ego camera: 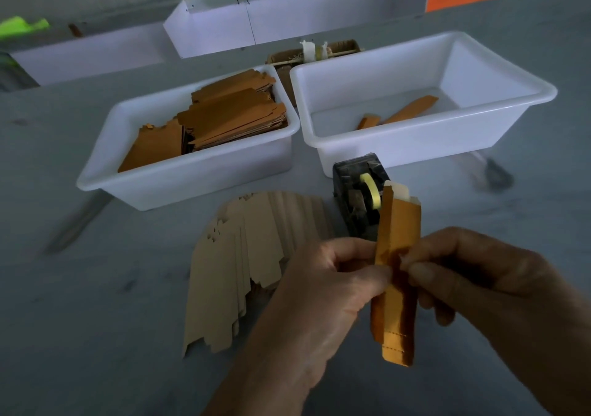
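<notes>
Orange card (396, 303), a long flat-cut blank, stands nearly upright in the air above the table (96, 319), just in front of the dispenser (358, 198). The left hand (319, 291) pinches its left edge between the thumb and curled fingers. The right hand (479, 281) pinches the right side at about the same height, with its fingers curled behind.

One long flap is bent in toward the middle, so the folding looks begun but unfinished. The sleeve is not closed, and no tape shows on the seam.

Most of the batch seems left to do. The left tub (105, 172) holds a thick stack (230, 118) of flat orange blanks. The right tub (399, 156) holds only two orange strips (409, 108) on its floor, probably finished pieces. A fan (243, 255) of pale blanks lies on the table, just beside the left hand.
</notes>
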The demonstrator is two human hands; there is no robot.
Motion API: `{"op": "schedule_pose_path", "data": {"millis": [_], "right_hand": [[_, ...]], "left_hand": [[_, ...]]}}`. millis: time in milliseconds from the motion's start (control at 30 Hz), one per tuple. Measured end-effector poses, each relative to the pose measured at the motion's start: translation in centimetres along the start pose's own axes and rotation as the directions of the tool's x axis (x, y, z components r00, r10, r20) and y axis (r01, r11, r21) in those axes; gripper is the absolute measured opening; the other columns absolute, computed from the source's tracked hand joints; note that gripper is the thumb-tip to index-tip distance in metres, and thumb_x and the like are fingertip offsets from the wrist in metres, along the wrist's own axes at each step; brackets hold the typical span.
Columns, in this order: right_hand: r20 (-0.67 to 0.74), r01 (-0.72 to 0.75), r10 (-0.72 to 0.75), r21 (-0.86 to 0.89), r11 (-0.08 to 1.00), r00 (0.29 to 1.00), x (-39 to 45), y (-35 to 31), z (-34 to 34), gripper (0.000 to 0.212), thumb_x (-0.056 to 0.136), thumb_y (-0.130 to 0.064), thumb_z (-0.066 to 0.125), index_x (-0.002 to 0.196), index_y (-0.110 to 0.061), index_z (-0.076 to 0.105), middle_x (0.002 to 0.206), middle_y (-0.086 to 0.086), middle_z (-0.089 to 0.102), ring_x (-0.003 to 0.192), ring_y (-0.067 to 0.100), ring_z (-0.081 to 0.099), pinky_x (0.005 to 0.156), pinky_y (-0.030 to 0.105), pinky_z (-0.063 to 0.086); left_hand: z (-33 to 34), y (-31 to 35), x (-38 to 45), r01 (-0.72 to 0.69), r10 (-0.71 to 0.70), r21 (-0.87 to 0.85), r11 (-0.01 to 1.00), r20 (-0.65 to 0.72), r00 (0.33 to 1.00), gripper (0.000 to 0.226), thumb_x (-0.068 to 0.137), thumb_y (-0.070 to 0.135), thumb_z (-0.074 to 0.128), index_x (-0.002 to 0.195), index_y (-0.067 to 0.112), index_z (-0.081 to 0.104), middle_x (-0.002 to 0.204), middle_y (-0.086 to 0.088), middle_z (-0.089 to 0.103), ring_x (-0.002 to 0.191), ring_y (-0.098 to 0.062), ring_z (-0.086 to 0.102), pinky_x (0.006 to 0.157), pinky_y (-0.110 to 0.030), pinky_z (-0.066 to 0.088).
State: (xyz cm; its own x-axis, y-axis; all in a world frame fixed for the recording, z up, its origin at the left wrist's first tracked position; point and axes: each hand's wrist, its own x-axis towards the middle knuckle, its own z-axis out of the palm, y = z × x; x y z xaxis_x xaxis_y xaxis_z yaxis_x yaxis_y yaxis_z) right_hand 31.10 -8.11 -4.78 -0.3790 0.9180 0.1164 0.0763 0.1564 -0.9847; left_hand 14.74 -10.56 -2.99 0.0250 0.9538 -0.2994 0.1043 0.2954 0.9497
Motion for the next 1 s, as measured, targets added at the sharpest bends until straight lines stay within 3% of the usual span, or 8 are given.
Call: {"op": "schedule_pose_path", "data": {"millis": [100, 200, 267, 333, 400, 533, 800, 1000], "right_hand": [[0.035, -0.003, 0.004, -0.045, 0.999, 0.999, 0.7, -0.4, 0.1, 0.015, 0.062, -0.041, 0.063, 0.072, -0.035, 0.073, 0.066, 0.000, 0.068, 0.056, 0.004, 0.060, 0.048, 0.014, 0.048], [0.052, 0.018, -0.013, -0.110, 0.994, 0.999, 0.8, -1.0, 0.1, 0.011, 0.068, -0.042, 0.075, 0.079, -0.043, 0.072, 0.064, -0.007, 0.067, 0.055, 0.003, 0.060, 0.046, 0.012, 0.046], [0.068, 0.015, -0.007, -0.127, 0.992, 0.998, 0.9, -1.2, 0.2, 0.031, 0.072, -0.041, 0.075, 0.097, -0.057, 0.065, 0.070, -0.006, 0.068, 0.057, 0.004, 0.061, 0.046, 0.013, 0.046], [0.049, -0.014, 0.020, -0.123, 0.992, 0.999, 1.1, -1.1, 0.2, 0.052, 0.062, -0.047, 0.067, 0.109, -0.066, 0.053, 0.076, -0.003, 0.070, 0.056, 0.005, 0.063, 0.047, 0.013, 0.047], [0.023, -0.054, 0.057, -0.131, 0.990, 0.998, 1.3, -1.2, 0.2, 0.062, 0.052, -0.051, 0.060, 0.111, -0.063, 0.048, 0.077, -0.004, 0.072, 0.055, 0.005, 0.064, 0.047, 0.013, 0.048], [0.009, -0.081, 0.085, -0.218, 0.973, 0.996, 1.5, -1.6, 0.7, 0.056, 0.053, -0.050, 0.058, 0.105, -0.061, 0.041, 0.076, -0.009, 0.071, 0.057, 0.005, 0.065, 0.048, 0.016, 0.051], [-0.026, -0.112, 0.111, -0.400, 0.909, 0.993, 1.8, -2.0, 1.2, 0.049, 0.073, -0.029, 0.071, 0.109, -0.045, 0.041, 0.071, -0.020, 0.069, 0.055, -0.001, 0.064, 0.051, 0.013, 0.051], [-0.052, -0.144, 0.136, -0.469, 0.871, 0.989, 1.6, -2.3, 1.6, 0.047, 0.071, -0.036, 0.067, 0.109, -0.042, 0.041, 0.073, -0.023, 0.068, 0.057, -0.003, 0.064, 0.052, 0.021, 0.053]], "left_hand": [[-0.2, 0.1, 0.0, -0.004, 0.004, 0.026, 1.000, -0.016, 1.000, 0.011, 0.087, 0.019, 0.063, 0.085, 0.025, 0.072, 0.058, 0.018, 0.062, 0.053, 0.008, 0.056, 0.047, -0.005, 0.038], [-0.3, 0.0, -0.1, -0.003, 0.003, 0.035, 0.999, -0.013, 1.000, 0.011, 0.087, 0.019, 0.063, 0.086, 0.025, 0.072, 0.059, 0.018, 0.063, 0.053, 0.009, 0.056, 0.047, -0.006, 0.038], [-0.3, 0.1, -0.2, 0.000, 0.000, 0.041, 0.999, -0.006, 1.000, 0.010, 0.087, 0.021, 0.063, 0.085, 0.025, 0.072, 0.058, 0.018, 0.063, 0.052, 0.008, 0.056, 0.047, -0.006, 0.038], [-0.4, 0.2, -0.3, 0.000, 0.000, 0.035, 0.999, -0.002, 1.000, 0.010, 0.087, 0.021, 0.063, 0.085, 0.025, 0.071, 0.058, 0.018, 0.063, 0.051, 0.009, 0.056, 0.047, -0.005, 0.038], [-0.4, 0.4, -0.4, -0.007, 0.007, 0.033, 0.999, 0.004, 1.000, 0.010, 0.087, 0.020, 0.063, 0.083, 0.025, 0.071, 0.058, 0.018, 0.063, 0.051, 0.008, 0.056, 0.047, -0.005, 0.038], [-0.4, 0.5, -0.5, -0.034, 0.035, 0.055, 0.998, -0.003, 0.999, 0.011, 0.086, 0.020, 0.062, 0.083, 0.025, 0.071, 0.057, 0.017, 0.063, 0.053, 0.008, 0.057, 0.047, -0.005, 0.039], [-0.6, 0.3, -0.8, -0.075, 0.076, 0.089, 0.993, -0.003, 0.997, 0.010, 0.088, 0.023, 0.061, 0.087, 0.023, 0.071, 0.060, 0.016, 0.064, 0.055, 0.008, 0.057, 0.049, -0.003, 0.039], [-0.7, -0.4, -0.7, -0.117, 0.115, 0.131, 0.985, 0.023, 0.993, 0.021, 0.094, 0.033, 0.053, 0.090, 0.022, 0.071, 0.082, 0.001, 0.069, 0.072, -0.004, 0.061, 0.056, -0.009, 0.044]]}}
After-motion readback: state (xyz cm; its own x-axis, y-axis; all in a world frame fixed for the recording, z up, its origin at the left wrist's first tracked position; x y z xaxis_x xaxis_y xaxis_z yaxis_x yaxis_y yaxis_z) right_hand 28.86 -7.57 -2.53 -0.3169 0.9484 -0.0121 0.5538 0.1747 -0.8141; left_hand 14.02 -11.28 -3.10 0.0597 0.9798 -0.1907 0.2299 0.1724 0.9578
